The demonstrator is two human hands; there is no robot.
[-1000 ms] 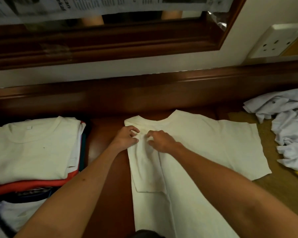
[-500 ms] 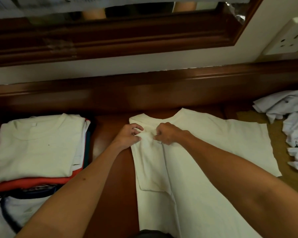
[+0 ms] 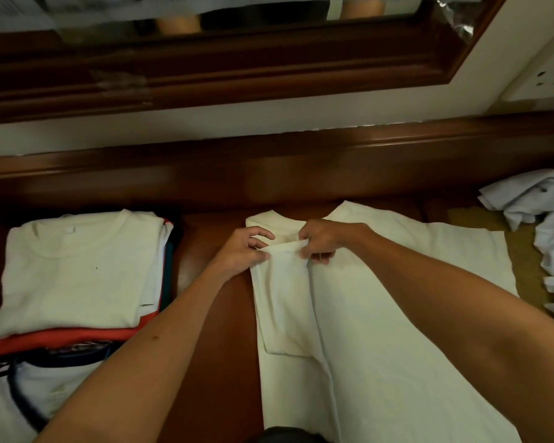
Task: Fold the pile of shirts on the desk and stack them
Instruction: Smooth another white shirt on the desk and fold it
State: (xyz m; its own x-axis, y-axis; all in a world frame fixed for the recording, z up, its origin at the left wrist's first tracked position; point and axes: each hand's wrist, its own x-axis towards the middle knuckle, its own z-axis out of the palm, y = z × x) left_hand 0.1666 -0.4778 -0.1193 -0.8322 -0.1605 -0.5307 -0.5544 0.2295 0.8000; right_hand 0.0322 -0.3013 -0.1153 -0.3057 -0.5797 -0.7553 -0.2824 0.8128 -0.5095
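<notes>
A cream T-shirt (image 3: 397, 308) lies flat on the dark wooden desk (image 3: 218, 314), collar away from me. Its left side is folded inward, with the sleeve lying as a flap (image 3: 285, 298) on top. My left hand (image 3: 243, 251) pinches the top left corner of that flap. My right hand (image 3: 320, 241) grips the flap's top right corner just below the collar. The right sleeve spreads out flat. To the left stands a stack of folded shirts (image 3: 74, 270), a cream one on top, red and dark ones under it.
A crumpled pile of white shirts (image 3: 538, 225) lies at the right edge. A raised wooden ledge (image 3: 269, 167) and a framed mirror (image 3: 205, 59) back the desk. A wall socket (image 3: 547, 71) is at the upper right.
Both hands have taken hold of the folded sleeve flap's top edge and drawn it slightly toward me, off the collar. The view has shifted a little to the left.
</notes>
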